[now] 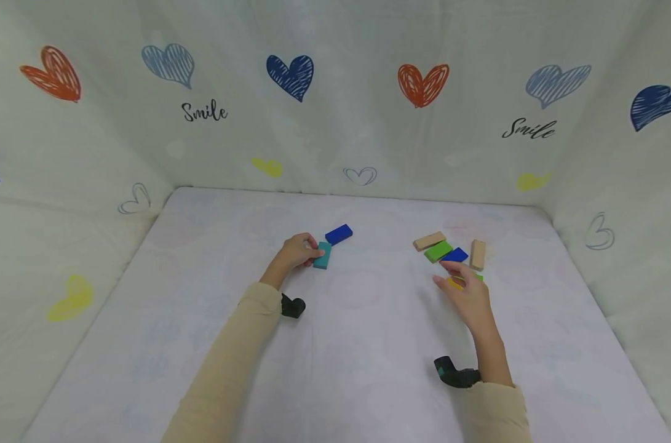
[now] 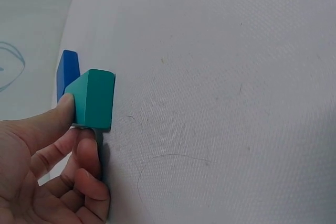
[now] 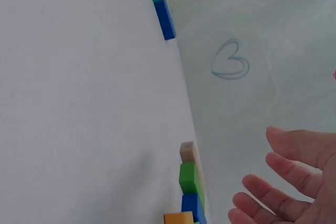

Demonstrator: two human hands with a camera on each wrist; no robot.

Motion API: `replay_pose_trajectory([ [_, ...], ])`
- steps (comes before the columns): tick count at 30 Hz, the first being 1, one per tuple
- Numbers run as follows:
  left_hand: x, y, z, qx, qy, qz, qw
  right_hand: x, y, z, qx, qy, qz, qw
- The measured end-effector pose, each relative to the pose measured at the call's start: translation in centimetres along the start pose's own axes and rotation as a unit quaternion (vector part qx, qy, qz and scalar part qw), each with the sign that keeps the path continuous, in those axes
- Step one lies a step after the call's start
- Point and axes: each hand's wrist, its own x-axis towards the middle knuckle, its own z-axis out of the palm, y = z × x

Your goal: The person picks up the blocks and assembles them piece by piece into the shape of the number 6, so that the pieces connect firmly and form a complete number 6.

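Note:
My left hand (image 1: 297, 252) pinches a teal block (image 1: 322, 255) between thumb and fingers, low at the table surface. In the left wrist view the thumb lies on the face of the teal block (image 2: 98, 99), with the other fingers curled below. Just beyond it lies a blue block (image 1: 339, 234), close to the teal one's far end. My right hand (image 1: 465, 292) hovers over a group of blocks with its fingers apart and holds nothing. In the right wrist view the right hand (image 3: 286, 182) has loosely bent, spread fingers.
Around the right hand lie a wooden block (image 1: 429, 241), a green block (image 1: 438, 251), another blue block (image 1: 454, 255), an upright-lying wooden block (image 1: 478, 255) and a yellow block (image 1: 455, 282), partly hidden. A white wall cloth (image 1: 335, 141) with printed hearts borders the table (image 1: 363, 357).

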Motion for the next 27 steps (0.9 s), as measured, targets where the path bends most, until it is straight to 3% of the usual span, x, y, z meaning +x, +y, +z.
replay_pose_trajectory([
  [4, -0.1, 0.1, 0.0, 0.004, 0.003, -0.003, 1.0, 0.0, 1.5, -0.6, -0.003, 0.019, 0.009, 1.0],
  [11, -0.1, 0.1, 0.1, 0.009, 0.006, 0.001, 0.9999, 2.8, 10.6, -0.7, -0.05, 0.057, -0.002, 0.997],
  [13, -0.1, 0.1, 0.0, 0.01, 0.005, 0.003, 0.9999, 2.9, 11.4, -1.1, -0.053, 0.058, 0.004, 0.997],
  [15, -0.1, 0.1, 0.0, 0.01, 0.005, 0.004, 0.9999, 2.6, 11.2, -1.5, -0.063, 0.056, 0.016, 0.996],
  [21, -0.1, 0.0, 0.0, 0.009, 0.006, 0.005, 0.9999, 1.1, 7.4, -2.5, -0.086, 0.026, 0.06, 0.994],
  [27, -0.2, 0.1, 0.0, 0.008, 0.005, 0.004, 0.9999, 0.3, 5.2, -2.8, -0.085, 0.005, 0.055, 0.995],
])
